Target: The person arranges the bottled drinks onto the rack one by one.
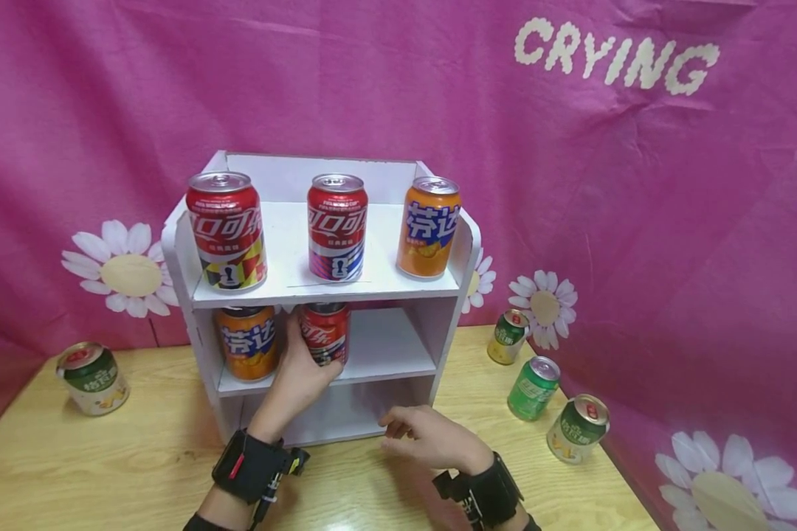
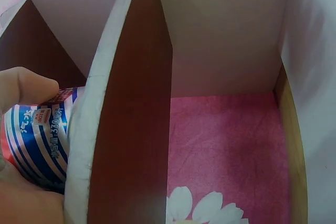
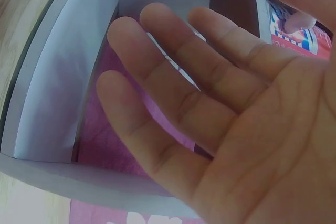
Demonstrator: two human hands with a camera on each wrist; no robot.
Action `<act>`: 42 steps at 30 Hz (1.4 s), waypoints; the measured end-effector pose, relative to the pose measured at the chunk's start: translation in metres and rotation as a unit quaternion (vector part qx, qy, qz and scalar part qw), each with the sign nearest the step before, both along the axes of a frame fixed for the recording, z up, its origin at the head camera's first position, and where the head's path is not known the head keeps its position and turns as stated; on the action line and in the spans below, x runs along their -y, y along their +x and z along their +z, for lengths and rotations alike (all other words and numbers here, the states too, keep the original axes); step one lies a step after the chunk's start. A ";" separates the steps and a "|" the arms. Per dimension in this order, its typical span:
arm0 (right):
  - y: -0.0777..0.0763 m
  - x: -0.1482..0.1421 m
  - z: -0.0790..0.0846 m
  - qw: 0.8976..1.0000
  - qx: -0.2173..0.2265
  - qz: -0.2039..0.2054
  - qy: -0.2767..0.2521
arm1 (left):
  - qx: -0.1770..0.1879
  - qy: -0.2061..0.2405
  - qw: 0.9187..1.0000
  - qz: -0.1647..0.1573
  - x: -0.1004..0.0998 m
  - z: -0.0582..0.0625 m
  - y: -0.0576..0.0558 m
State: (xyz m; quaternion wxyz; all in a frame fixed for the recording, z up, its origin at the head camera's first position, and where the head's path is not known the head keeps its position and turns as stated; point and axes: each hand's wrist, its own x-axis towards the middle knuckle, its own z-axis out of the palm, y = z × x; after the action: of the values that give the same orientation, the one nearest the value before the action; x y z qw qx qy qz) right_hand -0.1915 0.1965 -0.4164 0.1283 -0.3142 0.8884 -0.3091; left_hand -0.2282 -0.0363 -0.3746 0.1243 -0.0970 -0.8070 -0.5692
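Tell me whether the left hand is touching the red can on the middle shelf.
Touching. The head view shows the left hand gripping the red can, fingers along its side and thumb across its lower front.

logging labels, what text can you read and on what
"CRYING": magenta cloth backdrop
"FIFA WORLD CUP": upper red metal cans
"口可": same cans
"芬达": orange metal cans
"330": held red metal can
"汽水": same can
"可乐": same can
Green metal cans, other print: too blurred
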 end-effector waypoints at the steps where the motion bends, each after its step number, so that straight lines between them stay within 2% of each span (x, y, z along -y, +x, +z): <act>1: 0.000 0.000 0.000 1.000 -0.004 0.001 -0.001 | -0.003 0.001 1.000 0.002 0.000 0.000 -0.001; 7: 0.003 -0.009 0.000 1.000 -0.026 -0.005 -0.001 | -0.021 0.001 1.000 -0.006 0.002 -0.002 -0.004; 15: 0.002 -0.017 -0.005 0.999 -0.040 -0.007 0.016 | 0.010 0.018 0.998 -0.063 0.008 0.000 -0.008; 21: 0.001 -0.015 -0.004 0.999 -0.032 -0.007 0.014 | 0.001 0.017 0.999 -0.046 0.008 -0.002 -0.010; 26: 0.000 -0.015 -0.003 0.999 -0.030 -0.012 0.018 | -0.038 0.002 0.999 -0.013 0.005 -0.005 -0.007; 29: 0.000 -0.015 -0.003 0.999 -0.027 -0.014 0.018 | -0.056 -0.002 0.998 -0.009 0.005 -0.005 -0.006; 31: -0.001 -0.016 -0.002 0.999 -0.024 -0.016 0.017 | -0.049 -0.001 0.999 -0.020 0.006 -0.005 -0.006; 37: -0.002 -0.019 -0.002 0.999 -0.020 -0.022 0.012 | 0.008 -0.001 0.999 -0.042 0.010 -0.003 -0.006; 42: -0.001 -0.020 -0.002 1.000 -0.018 -0.025 0.009 | 0.009 0.000 0.999 -0.034 0.009 -0.004 -0.007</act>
State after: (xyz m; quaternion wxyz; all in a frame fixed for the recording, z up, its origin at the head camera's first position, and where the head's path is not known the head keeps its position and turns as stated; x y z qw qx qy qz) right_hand -0.1927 0.2166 -0.4182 0.1077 -0.2965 0.9006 -0.2990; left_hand -0.2349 -0.0452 -0.3786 0.0980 -0.1189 -0.8044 -0.5737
